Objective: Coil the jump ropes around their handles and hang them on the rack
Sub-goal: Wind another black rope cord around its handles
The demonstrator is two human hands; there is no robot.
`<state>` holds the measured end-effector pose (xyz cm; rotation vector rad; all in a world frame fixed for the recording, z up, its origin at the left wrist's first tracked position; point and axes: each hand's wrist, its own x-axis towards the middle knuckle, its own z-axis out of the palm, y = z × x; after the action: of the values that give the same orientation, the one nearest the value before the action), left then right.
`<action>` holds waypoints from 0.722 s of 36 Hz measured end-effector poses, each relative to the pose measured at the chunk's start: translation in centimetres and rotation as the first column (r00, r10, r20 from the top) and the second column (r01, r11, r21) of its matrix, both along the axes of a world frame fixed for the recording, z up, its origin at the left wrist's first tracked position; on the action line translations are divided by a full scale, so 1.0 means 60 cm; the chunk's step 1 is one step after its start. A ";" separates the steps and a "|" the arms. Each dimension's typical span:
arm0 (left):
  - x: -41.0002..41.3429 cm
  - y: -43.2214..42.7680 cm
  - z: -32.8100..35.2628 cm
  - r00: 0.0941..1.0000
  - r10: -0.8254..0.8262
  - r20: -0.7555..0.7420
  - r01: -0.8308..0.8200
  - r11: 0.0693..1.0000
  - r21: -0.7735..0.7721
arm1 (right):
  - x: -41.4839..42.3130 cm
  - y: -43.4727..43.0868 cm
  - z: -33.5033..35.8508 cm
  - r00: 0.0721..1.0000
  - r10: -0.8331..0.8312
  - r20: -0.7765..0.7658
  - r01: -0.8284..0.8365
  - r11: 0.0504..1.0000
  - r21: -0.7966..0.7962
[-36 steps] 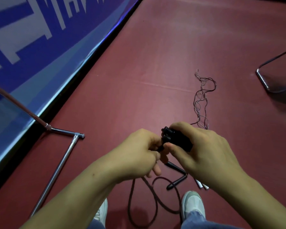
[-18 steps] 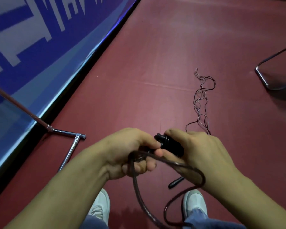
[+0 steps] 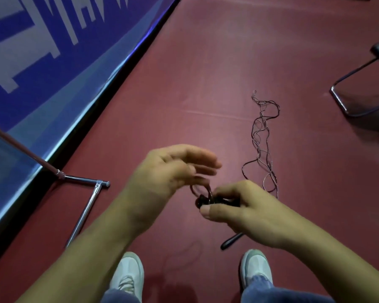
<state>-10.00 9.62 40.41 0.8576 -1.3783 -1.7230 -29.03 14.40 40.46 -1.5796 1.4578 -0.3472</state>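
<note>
Maroon floor, blue banner, tangled rope

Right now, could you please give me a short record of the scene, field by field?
left hand: raised, blurred, at a rope loop
right hand: grips black handles
floor: tangled thin ropes, one loose handle
metal rack frame: on the floor, at left
stage: coiling under way

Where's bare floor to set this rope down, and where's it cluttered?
Free: the floor between the banner and the loose rope; also between that rope and the chair frame. Crowded: by the shoes, where a black handle lies, and at left by the rack base.
</note>
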 end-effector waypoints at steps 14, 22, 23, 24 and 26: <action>-0.002 -0.008 -0.016 0.949 -0.159 0.271 0.173 0.984 -0.030 | -0.023 0.008 0.025 0.940 0.089 0.330 -0.108 0.993 0.041; -0.013 -0.009 -0.010 0.899 -0.343 0.271 0.317 0.939 0.136 | -0.011 0.019 0.029 0.980 0.196 0.020 -0.192 0.971 -0.145; -0.013 -0.008 -0.012 0.901 -0.337 0.273 0.309 0.940 0.143 | -0.011 0.019 0.030 0.980 0.201 0.002 -0.199 0.968 -0.153; -0.015 -0.007 -0.013 0.906 -0.321 0.275 0.292 0.946 0.141 | -0.011 0.019 0.030 0.980 0.197 -0.010 -0.196 0.967 -0.159; -0.018 -0.003 -0.014 0.925 -0.268 0.268 0.240 0.962 0.134 | -0.011 0.018 0.030 0.983 0.179 -0.027 -0.181 0.967 -0.180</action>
<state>-11.10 9.42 39.57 1.0527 -1.6667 -1.9346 -29.68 15.47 42.29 -1.8482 1.3077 -0.3739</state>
